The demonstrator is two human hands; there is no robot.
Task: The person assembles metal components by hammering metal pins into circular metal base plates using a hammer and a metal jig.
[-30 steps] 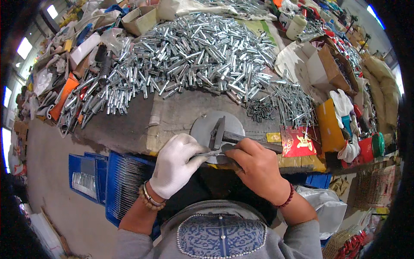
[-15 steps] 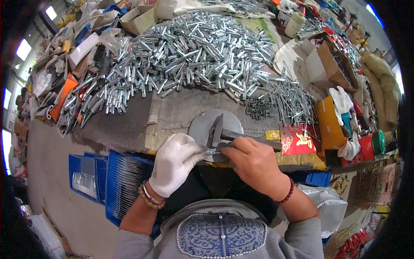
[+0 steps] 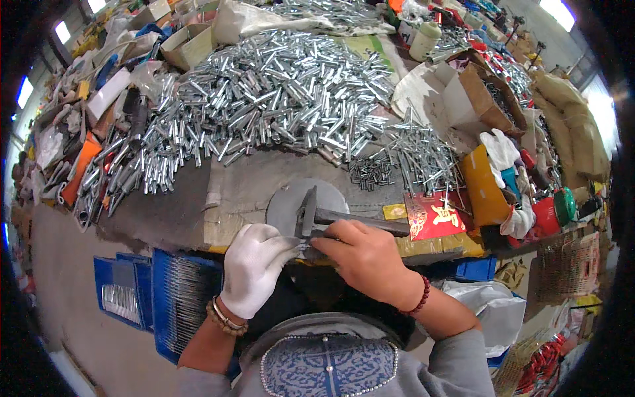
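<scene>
Pinching a metal piece [image 3: 305,244] with fingers [image 3: 324,246]; red packet [image 3: 434,225] bears gold writing [image 3: 446,214]

Workbench [image 3: 165,215] past both hands: dark top bare ahead-left of L hand [image 3: 254,271], worn brownish sheet [image 3: 241,192] straight ahead of it, w/ a round grey metal disc [image 3: 284,202] just beyond the fingertips & a hammer [image 3: 360,222] lying partly over it, handle running out beyond R hand [image 3: 370,261]. Farther out, ahead of both hands, a big pile of shiny metal tubes [image 3: 284,92]; beyond R hand, small dark pcs [image 3: 372,175] & thin rods [image 3: 426,162], then nearer & to its right a sm. yellow pkt [image 3: 395,212] beside a red card w/ gold print [image 3: 440,215].
</scene>
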